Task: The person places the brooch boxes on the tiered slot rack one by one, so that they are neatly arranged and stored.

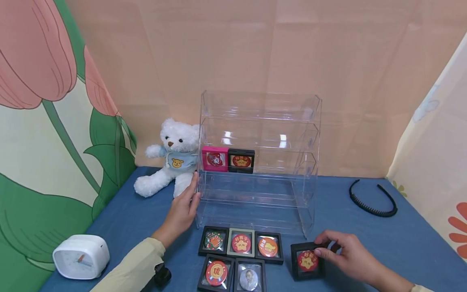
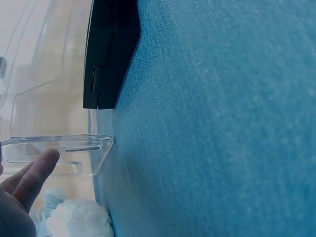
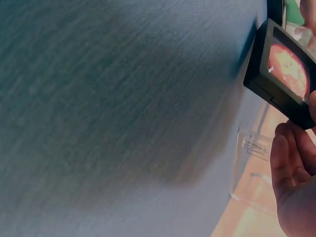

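My right hand (image 1: 348, 253) pinches a small black display case (image 1: 294, 263) by its upper right corner, thumb on the front. Behind its window shows a red round badge (image 1: 307, 260) with a yellow star. In the right wrist view this case (image 3: 279, 101) is tilted, close over the blue cloth. My left hand (image 1: 183, 207), fingers extended, touches the left side of a clear acrylic tiered rack (image 1: 257, 221). One rack tier holds a pink case (image 1: 215, 149) beside a black case (image 1: 240, 152) on its left half.
Several framed badges lie in two rows before the rack, among them a grey-framed one (image 1: 241, 243) and one with a portrait badge (image 1: 249, 277). A white teddy bear (image 1: 178, 142) sits left of the rack. A white clock (image 1: 82, 257) stands front left; a black headband (image 1: 375, 211) lies right.
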`<state>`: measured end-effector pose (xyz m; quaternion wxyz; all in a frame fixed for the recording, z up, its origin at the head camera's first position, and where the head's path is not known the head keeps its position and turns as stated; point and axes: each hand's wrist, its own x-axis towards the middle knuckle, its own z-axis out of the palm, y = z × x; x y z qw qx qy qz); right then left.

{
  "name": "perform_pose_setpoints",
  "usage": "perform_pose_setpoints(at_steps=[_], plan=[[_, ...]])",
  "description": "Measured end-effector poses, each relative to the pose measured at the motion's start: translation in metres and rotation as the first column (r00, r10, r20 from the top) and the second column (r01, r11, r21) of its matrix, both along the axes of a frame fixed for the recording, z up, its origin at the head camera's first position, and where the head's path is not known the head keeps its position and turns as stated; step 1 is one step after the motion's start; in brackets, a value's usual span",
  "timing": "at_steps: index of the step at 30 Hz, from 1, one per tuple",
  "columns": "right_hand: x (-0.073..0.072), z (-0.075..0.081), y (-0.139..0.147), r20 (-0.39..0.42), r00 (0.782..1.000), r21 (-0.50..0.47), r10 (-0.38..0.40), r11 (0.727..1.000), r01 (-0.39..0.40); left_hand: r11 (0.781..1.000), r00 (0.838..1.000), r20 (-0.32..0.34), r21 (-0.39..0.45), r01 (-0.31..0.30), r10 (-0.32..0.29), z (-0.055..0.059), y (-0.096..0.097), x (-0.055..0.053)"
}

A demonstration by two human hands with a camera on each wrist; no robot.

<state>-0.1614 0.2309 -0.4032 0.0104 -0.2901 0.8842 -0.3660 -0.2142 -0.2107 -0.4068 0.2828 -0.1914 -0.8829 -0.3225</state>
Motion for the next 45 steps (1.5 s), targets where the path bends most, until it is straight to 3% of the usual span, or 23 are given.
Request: perform_pose_setpoints(at_steps=[4,8,17,26,45], plan=[[0.000,0.003,0.000,-0.035,0.999,0.021,-0.040,0.999,0.041,1.000,1.000,-0.007,-0.005,0.001,-0.001,0.000,-0.001,0.000],[-0.002,0.005,-0.001,-0.134,0.988,0.007,-0.071,0.997,0.072,1.000,1.000,-0.005,-0.005,0.001,-0.001,-0.001,-0.001,0.000],[-0.008,0.015,0.000,-0.324,0.932,-0.031,-0.164,0.986,0.162,1.000,1.000,0.021,-0.004,0.002,-0.001,0.002,0.001,0.001],[-0.013,0.027,0.003,-0.406,0.884,-0.047,-0.230,0.972,0.231,1.000,1.000,-0.005,-0.013,-0.006,0.006,0.000,0.000,0.001],[-0.045,0.085,-0.011,-0.573,0.769,-0.142,-0.283,0.959,0.247,1.000,0.999,-0.050,-0.009,0.013,-0.013,-0.002,-0.001,0.000]])
